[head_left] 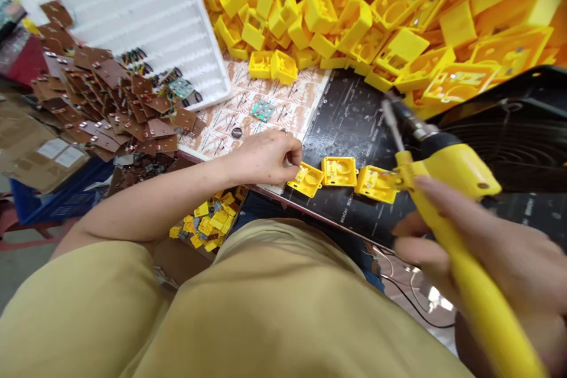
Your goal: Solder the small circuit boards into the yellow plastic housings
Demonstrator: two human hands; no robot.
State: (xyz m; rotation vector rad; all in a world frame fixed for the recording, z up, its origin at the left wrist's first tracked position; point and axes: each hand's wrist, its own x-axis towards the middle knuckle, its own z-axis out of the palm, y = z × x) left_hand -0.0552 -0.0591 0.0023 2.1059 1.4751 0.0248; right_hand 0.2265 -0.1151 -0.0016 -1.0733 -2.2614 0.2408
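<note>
Left hand [274, 156] fingers bunched at left yellow case [310, 180], can't tell if pinching; right hand [500, 248] wrapped round blurred yellow tool [482, 289]; risk: low tool swing could knock right yellow case [374, 185] off black table [354, 100] near edge

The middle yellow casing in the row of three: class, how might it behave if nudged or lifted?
The middle yellow casing looks hollow, so it is probably light. Its straight walls suggest stiffness. Being boxy, it would likely slide on the black tabletop, not roll.
</note>
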